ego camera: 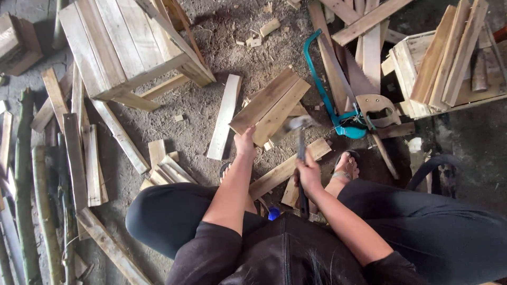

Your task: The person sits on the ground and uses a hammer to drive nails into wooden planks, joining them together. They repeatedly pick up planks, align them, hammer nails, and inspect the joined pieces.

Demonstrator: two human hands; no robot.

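Seated low on the sawdust-strewn dirt floor [211, 111], knees spread, the person works right between their legs, so everything sits within easy arm's reach. The left hand [245, 141] is pressed onto the near edge of a small panel of pale wooden slats joined side by side [270, 105], fingers curled over that edge and closed on it, and that looks like bracing: the panel lies tilted across a longer rough wooden batten [288, 168] beneath it, so a firm hold would keep it from shifting under a blow. The right hand [309, 174] is wrapped tight around the dark handle of a steel-headed hammer [300, 138], fist fully closed partway along the shaft, with the handle's end sticking out below the hand toward the lap. The hammer head is blurred just above the panel's near corner, close beside the left hand, so whether it touches the wood I can't tell. A sandalled foot [346, 168] rests just right of the batten. Off to the right, a teal-framed bow saw [323, 89] and a handsaw with a pale wooden grip [372, 103] lie together on loose boards, parked clear of the swing yet near. A slatted wooden crate [124, 45] stands upper left, well apart.
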